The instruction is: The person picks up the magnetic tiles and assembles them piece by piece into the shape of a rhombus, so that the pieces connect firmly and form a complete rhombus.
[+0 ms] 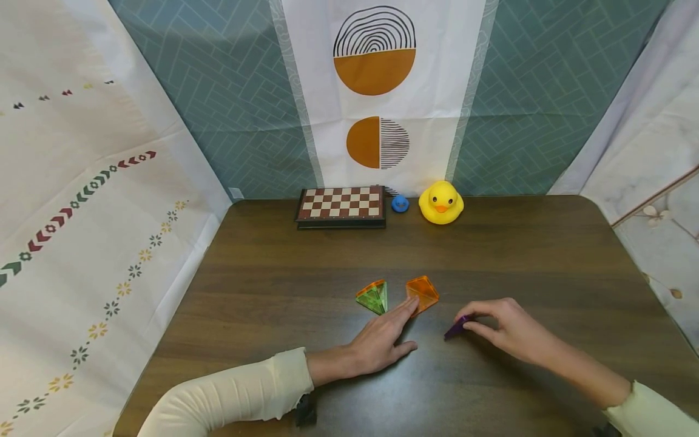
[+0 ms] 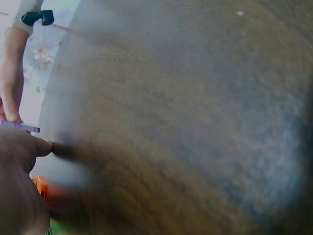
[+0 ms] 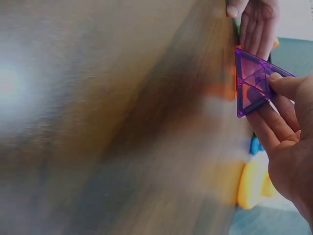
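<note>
In the head view my left hand [image 1: 380, 342] lies over the table with its fingers straight, the fingertips on the lower edge of a see-through orange magnetic tile piece [image 1: 422, 290]. Left of those fingertips sits a green tile piece [image 1: 374, 298] with an orange strip along its top. My right hand [image 1: 516, 331] pinches a purple triangular magnetic tile [image 1: 456, 328] between thumb and fingers, to the right of the orange piece. The right wrist view shows the purple tile [image 3: 250, 81] tilted, its clear triangular face toward the camera. Whether its lower tip touches the table I cannot tell.
A checkered game board box [image 1: 341, 206] lies at the table's back edge. Beside it are a small blue round object [image 1: 400, 203] and a yellow rubber duck [image 1: 441, 203]. Fabric hangings [image 1: 377, 103] stand behind the brown wooden table [image 1: 262, 261].
</note>
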The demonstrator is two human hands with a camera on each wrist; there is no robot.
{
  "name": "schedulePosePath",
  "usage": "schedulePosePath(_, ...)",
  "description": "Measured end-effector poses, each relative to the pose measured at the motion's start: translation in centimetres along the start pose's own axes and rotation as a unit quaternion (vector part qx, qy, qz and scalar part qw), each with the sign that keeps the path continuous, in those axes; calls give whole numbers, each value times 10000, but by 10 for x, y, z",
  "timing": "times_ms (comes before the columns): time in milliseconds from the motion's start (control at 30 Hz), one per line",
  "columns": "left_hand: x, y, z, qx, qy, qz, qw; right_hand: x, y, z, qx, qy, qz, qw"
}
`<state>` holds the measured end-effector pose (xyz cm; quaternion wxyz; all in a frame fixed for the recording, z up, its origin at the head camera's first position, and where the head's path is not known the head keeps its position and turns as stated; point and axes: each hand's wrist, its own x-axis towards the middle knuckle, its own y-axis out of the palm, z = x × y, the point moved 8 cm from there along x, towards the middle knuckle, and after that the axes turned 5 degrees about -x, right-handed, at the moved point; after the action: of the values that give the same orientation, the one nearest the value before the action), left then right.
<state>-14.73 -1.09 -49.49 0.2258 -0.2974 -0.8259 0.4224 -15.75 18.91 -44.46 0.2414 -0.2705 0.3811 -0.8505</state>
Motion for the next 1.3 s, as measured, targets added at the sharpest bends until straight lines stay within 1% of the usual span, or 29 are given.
schedulePosePath(133,0,0,1,-9,-15,33,10000,13,6,6,166,-327,91,9993)
schedulePosePath(233,0,0,1,-47,-48,83,9999,22,9,8,250,-472,185,9984)
schedulePosePath(433,1,1,1,-58,-72,121,9999,40,11,7,358,-546,249,9976)
schedulePosePath(600,1,1,2,-82,-102,137,9998,51,15,3,358,-517,431,9971)
schedulePosePath(933,1,2,2,-103,-93,177,9997,58,25,-5,427,-482,543,9964)
schedulePosePath(1300,1,1,1,-110,-100,197,9997,61,28,-8,376,-432,439,9974)
